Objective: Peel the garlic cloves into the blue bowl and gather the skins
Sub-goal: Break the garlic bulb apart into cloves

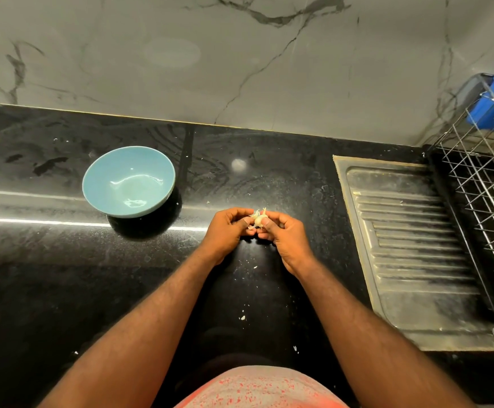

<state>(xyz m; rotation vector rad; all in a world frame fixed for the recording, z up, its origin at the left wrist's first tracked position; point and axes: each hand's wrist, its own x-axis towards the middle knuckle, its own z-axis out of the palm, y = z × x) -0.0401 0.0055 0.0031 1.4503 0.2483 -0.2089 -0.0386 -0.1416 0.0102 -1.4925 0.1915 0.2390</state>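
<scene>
The bowl [128, 184] sits mouth up on the counter [48, 275], at ten o'clock from the hands. The left hand [226, 231] curls fingers and thumb round the garlic [258, 220], which is held over the counter near frame centre. Its long axis runs roughly six to twelve, with the pointed tip toward one o'clock. It is pale cream, with papery skin flaring loose near the top (fingers hide part of it). The right hand [287, 235] pinches it from three o'clock. Skin flecks [242, 318] lie at six. A drainboard [410, 245] lies at three.
</scene>
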